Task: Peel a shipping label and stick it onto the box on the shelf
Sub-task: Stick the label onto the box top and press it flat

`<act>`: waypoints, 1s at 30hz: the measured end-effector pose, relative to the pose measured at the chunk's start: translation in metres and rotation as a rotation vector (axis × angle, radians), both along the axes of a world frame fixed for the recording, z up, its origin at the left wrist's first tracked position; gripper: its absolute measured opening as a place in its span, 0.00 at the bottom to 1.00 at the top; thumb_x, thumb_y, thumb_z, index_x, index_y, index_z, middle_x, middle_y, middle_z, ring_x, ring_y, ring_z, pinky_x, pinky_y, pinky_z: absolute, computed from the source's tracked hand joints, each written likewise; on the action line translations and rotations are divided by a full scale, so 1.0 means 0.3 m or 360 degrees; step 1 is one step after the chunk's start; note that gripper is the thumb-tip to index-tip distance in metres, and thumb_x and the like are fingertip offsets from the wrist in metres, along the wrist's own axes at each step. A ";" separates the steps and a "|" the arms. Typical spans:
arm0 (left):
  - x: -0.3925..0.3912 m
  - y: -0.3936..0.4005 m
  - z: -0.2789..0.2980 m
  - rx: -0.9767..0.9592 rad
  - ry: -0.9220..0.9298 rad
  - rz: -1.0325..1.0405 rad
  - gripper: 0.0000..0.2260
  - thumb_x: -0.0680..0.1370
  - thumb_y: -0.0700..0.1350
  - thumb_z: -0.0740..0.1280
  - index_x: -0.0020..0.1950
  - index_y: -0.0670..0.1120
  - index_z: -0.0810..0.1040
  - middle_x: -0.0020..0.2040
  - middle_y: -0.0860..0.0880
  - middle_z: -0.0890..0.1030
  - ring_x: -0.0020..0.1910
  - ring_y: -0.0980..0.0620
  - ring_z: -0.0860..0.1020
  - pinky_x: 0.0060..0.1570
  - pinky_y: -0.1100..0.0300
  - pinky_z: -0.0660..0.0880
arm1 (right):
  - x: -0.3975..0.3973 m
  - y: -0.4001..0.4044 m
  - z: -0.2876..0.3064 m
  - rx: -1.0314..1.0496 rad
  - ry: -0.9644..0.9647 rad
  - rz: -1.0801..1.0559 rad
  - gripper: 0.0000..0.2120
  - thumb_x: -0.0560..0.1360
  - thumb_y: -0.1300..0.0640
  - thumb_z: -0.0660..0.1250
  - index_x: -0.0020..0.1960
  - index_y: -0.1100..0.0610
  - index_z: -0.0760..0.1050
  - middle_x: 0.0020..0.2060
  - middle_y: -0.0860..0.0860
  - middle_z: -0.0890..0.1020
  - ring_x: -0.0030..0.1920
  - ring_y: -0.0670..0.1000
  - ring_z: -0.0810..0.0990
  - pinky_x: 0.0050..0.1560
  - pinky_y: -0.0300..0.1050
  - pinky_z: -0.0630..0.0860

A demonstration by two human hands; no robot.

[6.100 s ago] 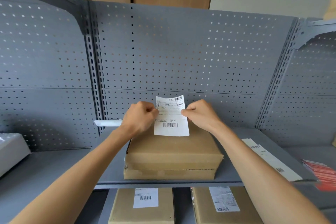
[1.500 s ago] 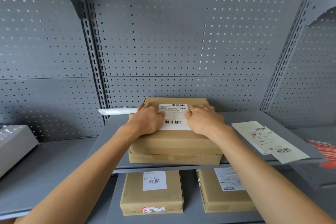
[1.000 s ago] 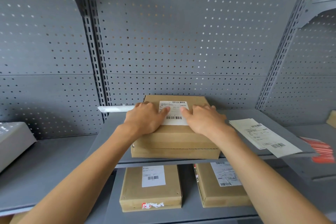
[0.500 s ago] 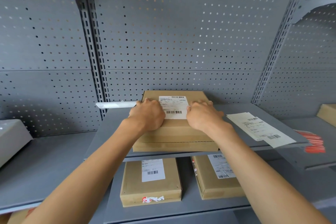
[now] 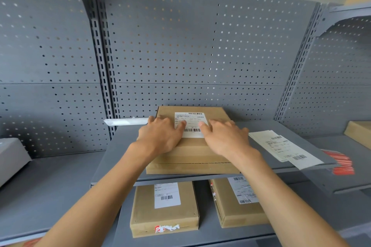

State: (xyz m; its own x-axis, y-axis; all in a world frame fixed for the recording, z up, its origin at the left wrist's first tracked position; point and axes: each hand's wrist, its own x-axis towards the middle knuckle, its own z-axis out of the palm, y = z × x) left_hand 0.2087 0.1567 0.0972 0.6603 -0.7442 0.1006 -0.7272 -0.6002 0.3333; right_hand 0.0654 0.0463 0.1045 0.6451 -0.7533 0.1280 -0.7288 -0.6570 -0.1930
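A flat brown cardboard box [image 5: 192, 154] lies on the grey shelf [image 5: 120, 152] in the middle of the view. A white shipping label [image 5: 190, 122] with barcodes lies flat on the box's top. My left hand [image 5: 160, 136] rests palm down on the box, its fingertips on the label's left edge. My right hand [image 5: 224, 138] lies flat on the right side, fingertips on the label's right edge. Both hands have spread fingers and hold nothing.
A stack of spare labels [image 5: 285, 150] lies on the shelf to the right, with red strips [image 5: 341, 162] beyond it. A white backing strip [image 5: 124, 121] lies behind on the left. Two labelled boxes [image 5: 164, 208] [image 5: 239, 202] sit on the shelf below. A perforated grey back panel [image 5: 180, 46] rises behind.
The label, held upright between both hands six seconds ago, now lies stuck on the box top. In the last second my hands have slid over its sides, pressing it flat.
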 end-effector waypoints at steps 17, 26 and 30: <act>0.007 0.004 -0.038 0.0070 0.0043 -0.0060 0.25 0.82 0.59 0.50 0.70 0.44 0.71 0.75 0.41 0.68 0.78 0.40 0.59 0.69 0.36 0.67 | -0.022 -0.005 -0.033 0.0001 0.0100 0.0098 0.26 0.84 0.42 0.43 0.79 0.47 0.60 0.81 0.51 0.60 0.81 0.58 0.53 0.72 0.67 0.58; 0.041 0.037 -0.049 -0.0129 0.0073 -0.0165 0.10 0.84 0.53 0.52 0.45 0.52 0.66 0.55 0.50 0.72 0.67 0.44 0.68 0.60 0.41 0.74 | -0.059 -0.020 -0.019 0.0027 -0.0003 0.0200 0.20 0.86 0.51 0.46 0.74 0.47 0.65 0.78 0.49 0.64 0.80 0.54 0.55 0.70 0.61 0.64; 0.084 0.045 -0.035 -0.0107 0.0000 -0.0106 0.15 0.83 0.55 0.52 0.40 0.50 0.68 0.49 0.51 0.74 0.61 0.44 0.72 0.57 0.41 0.75 | -0.049 -0.024 0.005 0.0180 0.0032 0.0188 0.22 0.86 0.49 0.47 0.79 0.45 0.60 0.81 0.48 0.59 0.81 0.54 0.51 0.76 0.66 0.54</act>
